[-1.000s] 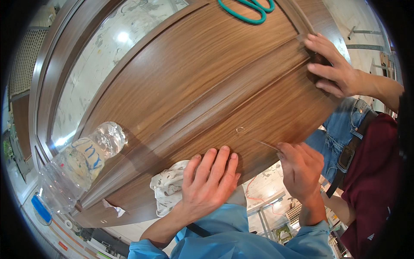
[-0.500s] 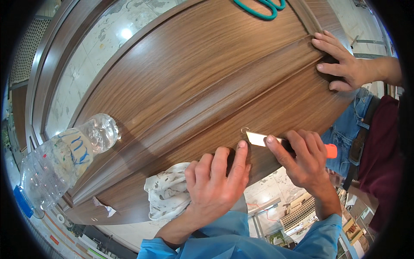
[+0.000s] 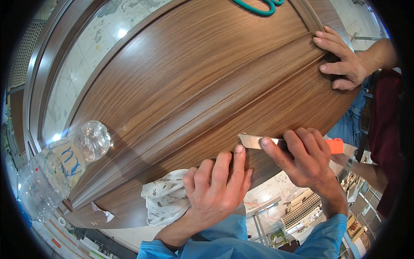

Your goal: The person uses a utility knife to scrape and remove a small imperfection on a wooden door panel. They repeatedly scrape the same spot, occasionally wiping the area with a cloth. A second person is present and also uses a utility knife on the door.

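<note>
Steel blade [image 3: 252,141] protruding left of right hand [image 3: 308,157] grip

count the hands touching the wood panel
3: left hand flat on the near edge by the rag, right hand holding the knife to it, another person's hand at the far right.

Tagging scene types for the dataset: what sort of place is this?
Probably a woodworking or door-fitting workshop. A large walnut-veneered door panel lies flat as the work surface; the right hand presses a metal scraper blade on it, the left hand rests by a stained rag, and another person's hand steadies the far edge.
</note>
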`<state>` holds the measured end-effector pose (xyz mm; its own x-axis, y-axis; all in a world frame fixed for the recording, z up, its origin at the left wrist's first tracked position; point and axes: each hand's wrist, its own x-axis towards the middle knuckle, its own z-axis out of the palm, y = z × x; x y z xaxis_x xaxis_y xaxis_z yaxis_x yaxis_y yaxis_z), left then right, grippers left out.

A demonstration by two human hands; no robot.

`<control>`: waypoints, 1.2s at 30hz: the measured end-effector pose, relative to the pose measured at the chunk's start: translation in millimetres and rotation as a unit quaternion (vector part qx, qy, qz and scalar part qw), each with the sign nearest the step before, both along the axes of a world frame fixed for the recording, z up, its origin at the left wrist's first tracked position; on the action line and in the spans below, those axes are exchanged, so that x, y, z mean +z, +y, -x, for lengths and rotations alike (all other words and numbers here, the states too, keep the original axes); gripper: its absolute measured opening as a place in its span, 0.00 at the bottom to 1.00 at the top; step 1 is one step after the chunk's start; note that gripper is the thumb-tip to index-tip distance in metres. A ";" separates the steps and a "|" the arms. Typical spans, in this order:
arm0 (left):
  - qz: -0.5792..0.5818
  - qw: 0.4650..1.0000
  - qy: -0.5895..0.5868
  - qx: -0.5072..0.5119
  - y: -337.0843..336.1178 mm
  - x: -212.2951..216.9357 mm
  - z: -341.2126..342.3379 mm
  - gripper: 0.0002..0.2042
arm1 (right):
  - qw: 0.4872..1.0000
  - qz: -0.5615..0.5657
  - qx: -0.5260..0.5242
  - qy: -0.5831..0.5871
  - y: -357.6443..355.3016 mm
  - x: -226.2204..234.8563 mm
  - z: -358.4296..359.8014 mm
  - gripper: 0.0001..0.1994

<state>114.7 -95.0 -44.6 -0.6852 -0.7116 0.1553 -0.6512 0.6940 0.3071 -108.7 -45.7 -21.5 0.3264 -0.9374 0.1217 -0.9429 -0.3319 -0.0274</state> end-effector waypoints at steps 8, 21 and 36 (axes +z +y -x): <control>0.002 1.000 0.001 0.004 1.0 0.0 1.9 0.22 | 1.000 0.011 0.010 -0.009 -0.9 -1.9 4.2 0.27; 0.001 1.000 -0.004 0.001 1.8 1.0 3.1 0.21 | 1.000 0.019 0.017 -0.002 1.3 -2.5 6.9 0.26; -0.001 1.000 -0.010 -0.003 1.2 1.0 3.1 0.21 | 1.000 0.009 0.025 0.006 -1.1 0.5 9.8 0.27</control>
<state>111.5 -93.8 -43.6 -0.6930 -0.7072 0.1405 -0.6525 0.6980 0.2951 -118.5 -46.8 -21.0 0.3737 -0.9177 0.1346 -0.9256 -0.3784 -0.0099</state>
